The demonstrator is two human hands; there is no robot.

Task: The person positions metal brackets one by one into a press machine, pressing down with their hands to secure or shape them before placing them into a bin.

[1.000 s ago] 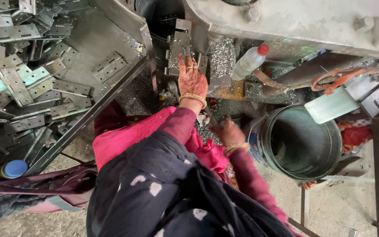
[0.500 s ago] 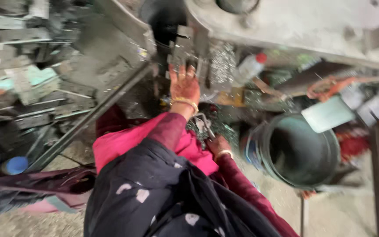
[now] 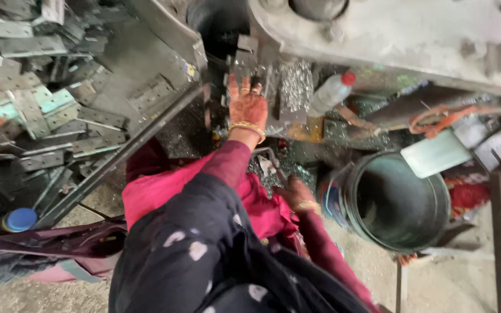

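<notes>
Here the left hand (image 3: pixel 247 107) lies flat, fingers spread, on a small metal plate (image 3: pixel 244 61) at the press bed. Stiff, thin and probably sharp-edged; best pinched by its sides. The right hand (image 3: pixel 297 194) looks loosely curled; its hold is unclear.

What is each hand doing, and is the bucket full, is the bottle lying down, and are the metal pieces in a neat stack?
Left hand: stretched forward, fingers spread, resting on the dark machine part.
Right hand: low by the lap, blurred; grip unclear.
Bucket: upright, open, looks empty.
Plastic bottle: lying tilted, red cap on.
Metal hinge plates: heaped loosely, not stacked.
</notes>
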